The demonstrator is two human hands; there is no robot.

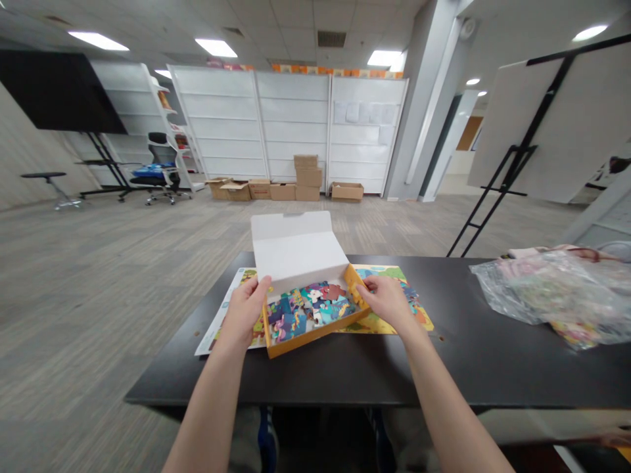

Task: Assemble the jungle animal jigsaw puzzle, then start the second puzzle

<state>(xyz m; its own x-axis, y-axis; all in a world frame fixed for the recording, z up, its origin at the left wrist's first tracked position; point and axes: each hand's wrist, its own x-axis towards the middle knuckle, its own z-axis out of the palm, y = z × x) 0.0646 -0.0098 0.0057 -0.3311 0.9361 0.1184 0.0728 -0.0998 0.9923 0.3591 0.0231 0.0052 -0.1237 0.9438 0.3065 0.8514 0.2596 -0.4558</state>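
Note:
An orange box point(296, 343) with its white lid point(300, 253) raised at the back is between my hands, slightly tilted. Inside it are several colourful puzzle pieces point(315, 305). My left hand point(245, 309) grips the left side of the box, thumb near the lid's hinge. At the right side, my right hand point(387, 299) pinches the box wall. Under and behind the box lie a printed sheet point(217, 326) on the left and a yellow illustrated sheet point(419, 315) on the right, both partly covered.
The black table point(340, 381) carries clear plastic bags point(557, 286) with coloured contents at the right. Beyond it stand cardboard boxes point(308, 184), white shelving point(296, 118), an office chair point(160, 164) and a whiteboard on a black stand point(507, 167).

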